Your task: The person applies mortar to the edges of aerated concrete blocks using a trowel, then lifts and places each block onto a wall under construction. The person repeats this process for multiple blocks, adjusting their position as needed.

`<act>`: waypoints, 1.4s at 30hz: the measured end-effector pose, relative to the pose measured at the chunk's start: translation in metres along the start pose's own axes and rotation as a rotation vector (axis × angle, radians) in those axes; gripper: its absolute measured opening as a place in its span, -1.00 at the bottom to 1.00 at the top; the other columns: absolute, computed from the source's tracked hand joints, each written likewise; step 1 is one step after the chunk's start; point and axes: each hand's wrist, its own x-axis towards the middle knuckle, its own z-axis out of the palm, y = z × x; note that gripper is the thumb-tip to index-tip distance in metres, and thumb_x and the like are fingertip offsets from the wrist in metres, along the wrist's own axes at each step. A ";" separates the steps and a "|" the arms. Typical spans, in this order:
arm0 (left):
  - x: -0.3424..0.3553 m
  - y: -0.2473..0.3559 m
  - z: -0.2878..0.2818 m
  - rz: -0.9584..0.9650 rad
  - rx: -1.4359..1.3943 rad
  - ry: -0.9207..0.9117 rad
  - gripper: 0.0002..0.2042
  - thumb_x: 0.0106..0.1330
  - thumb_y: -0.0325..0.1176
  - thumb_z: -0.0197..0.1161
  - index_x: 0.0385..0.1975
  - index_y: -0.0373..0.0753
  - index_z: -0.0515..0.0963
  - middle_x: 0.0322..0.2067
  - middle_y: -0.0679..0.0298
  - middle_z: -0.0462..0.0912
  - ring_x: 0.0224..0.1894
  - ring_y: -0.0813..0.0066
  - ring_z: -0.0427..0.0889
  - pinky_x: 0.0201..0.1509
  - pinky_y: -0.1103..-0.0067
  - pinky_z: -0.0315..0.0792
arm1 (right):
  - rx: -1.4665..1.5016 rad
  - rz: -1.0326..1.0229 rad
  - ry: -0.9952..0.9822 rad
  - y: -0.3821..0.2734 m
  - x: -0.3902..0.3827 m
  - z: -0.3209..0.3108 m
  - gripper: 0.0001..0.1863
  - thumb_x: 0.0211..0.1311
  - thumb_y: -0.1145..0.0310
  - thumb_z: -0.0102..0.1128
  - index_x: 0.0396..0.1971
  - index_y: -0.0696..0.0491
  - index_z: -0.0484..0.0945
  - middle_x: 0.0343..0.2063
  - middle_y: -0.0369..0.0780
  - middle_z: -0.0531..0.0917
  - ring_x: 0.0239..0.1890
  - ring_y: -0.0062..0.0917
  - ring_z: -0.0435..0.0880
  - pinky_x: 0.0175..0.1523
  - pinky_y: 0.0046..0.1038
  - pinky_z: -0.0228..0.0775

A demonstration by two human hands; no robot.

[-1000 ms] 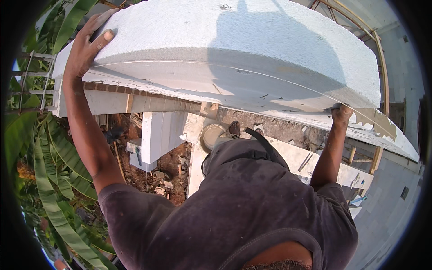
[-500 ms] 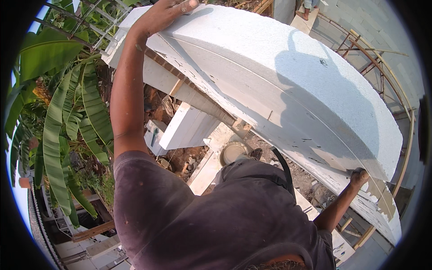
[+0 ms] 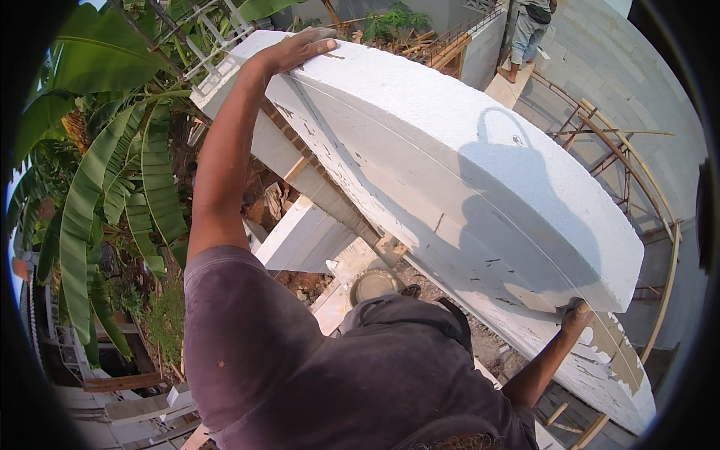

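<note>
The person wears a faded, purplish-brown T-shirt (image 3: 352, 375), its cloth mottled with lighter, worn patches. A small pale spot (image 3: 220, 364) marks it near the short left sleeve (image 3: 240, 281), which is loose, with a plain stitched hem. Both forearms are uncovered; greyish dust coats the left hand's fingers (image 3: 321, 46).

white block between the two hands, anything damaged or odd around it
Yes: a ragged grey-brown patch with uneven white edges lies near the bare right hand, below the right end of the long white block, and looks rough against the white around it. The block's top also has a small dark mark, possibly a nick.
</note>
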 end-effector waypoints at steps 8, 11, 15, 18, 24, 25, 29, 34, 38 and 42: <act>0.005 -0.045 -0.009 0.039 -0.191 -0.160 -0.21 0.34 0.32 -0.03 0.41 -0.15 0.20 0.43 0.07 0.11 0.52 0.16 -0.13 0.52 0.32 -0.23 | 0.675 -0.181 0.325 -0.161 0.020 -0.017 -0.03 0.36 -0.27 -0.16 0.45 0.21 -0.13 0.43 0.10 0.00 0.50 -0.20 -0.04 0.52 -0.26 -0.30; 0.014 -0.039 -0.008 0.048 -0.135 -0.143 -0.19 0.35 0.32 -0.05 0.40 -0.20 0.19 0.42 0.04 0.13 0.52 0.16 -0.12 0.52 0.33 -0.23 | 0.667 -0.184 0.559 -0.160 0.028 -0.027 0.04 0.33 -0.41 -0.40 0.43 0.26 -0.13 0.41 0.15 0.04 0.49 -0.12 -0.04 0.53 -0.23 -0.27; 0.016 -0.031 -0.003 0.051 -0.136 -0.140 -0.17 0.33 0.34 -0.03 0.40 -0.23 0.19 0.42 0.00 0.14 0.52 0.17 -0.10 0.51 0.34 -0.22 | 0.715 0.127 0.313 -0.197 0.014 0.075 -0.04 0.32 -0.40 -0.29 0.41 0.15 0.08 0.34 -0.09 0.22 0.34 -0.36 0.21 0.45 -0.37 -0.05; 0.022 -0.055 -0.002 0.061 -0.157 -0.121 -0.16 0.32 0.34 -0.03 0.40 -0.22 0.19 0.42 0.01 0.13 0.51 0.18 -0.09 0.51 0.34 -0.20 | 0.481 -0.040 0.219 -0.152 0.022 0.072 -0.08 0.33 -0.38 -0.26 0.39 0.11 0.14 0.28 -0.09 0.31 0.28 -0.36 0.29 0.42 -0.35 0.05; 0.015 -0.049 0.002 0.013 -0.195 -0.070 -0.20 0.34 0.31 -0.04 0.41 -0.18 0.19 0.44 0.04 0.09 0.50 0.20 -0.04 0.51 0.34 -0.15 | 0.866 -0.245 0.335 -0.188 0.044 0.032 -0.12 0.33 -0.40 -0.32 0.34 0.06 0.23 0.21 -0.12 0.42 0.22 -0.34 0.44 0.26 -0.27 0.35; 0.017 -0.049 0.003 0.023 -0.198 -0.077 -0.21 0.35 0.30 -0.04 0.41 -0.18 0.19 0.43 0.04 0.10 0.50 0.21 -0.03 0.51 0.34 -0.15 | 0.855 -0.336 0.458 -0.193 0.044 0.031 -0.12 0.32 -0.42 -0.36 0.32 0.03 0.26 0.18 -0.14 0.48 0.20 -0.34 0.49 0.20 -0.26 0.44; 0.020 -0.048 -0.002 0.042 -0.219 -0.089 -0.24 0.38 0.26 -0.03 0.41 -0.18 0.19 0.43 0.07 0.12 0.49 0.25 0.00 0.51 0.36 -0.13 | 0.731 -0.054 0.260 -0.198 0.023 0.075 -0.17 0.36 -0.35 -0.24 0.27 0.11 0.34 0.14 -0.14 0.49 0.19 -0.45 0.45 0.27 -0.34 0.30; 0.017 -0.037 0.003 0.012 -0.239 -0.079 -0.25 0.39 0.23 -0.01 0.41 -0.20 0.18 0.42 0.08 0.15 0.47 0.27 0.06 0.50 0.37 -0.08 | 0.698 -0.055 0.260 -0.185 0.030 0.066 -0.15 0.36 -0.35 -0.24 0.29 0.13 0.32 0.16 -0.10 0.48 0.22 -0.42 0.42 0.31 -0.33 0.23; 0.018 -0.042 -0.002 -0.001 -0.265 -0.096 -0.26 0.40 0.22 -0.01 0.40 -0.21 0.18 0.40 0.07 0.19 0.45 0.26 0.11 0.49 0.38 -0.04 | 0.895 -0.316 0.214 -0.186 0.057 0.030 0.03 0.28 -0.44 -0.28 0.37 0.23 0.14 0.30 0.04 0.31 0.37 -0.27 0.25 0.44 -0.26 0.03; 0.012 -0.040 0.001 -0.003 -0.274 -0.101 -0.26 0.40 0.21 -0.03 0.40 -0.24 0.18 0.38 0.07 0.23 0.43 0.26 0.15 0.48 0.39 -0.03 | 0.713 0.024 0.118 -0.188 0.030 0.068 0.22 0.14 -0.60 -0.57 0.44 0.24 -0.23 0.41 0.13 0.03 0.47 -0.14 0.01 0.52 -0.27 -0.26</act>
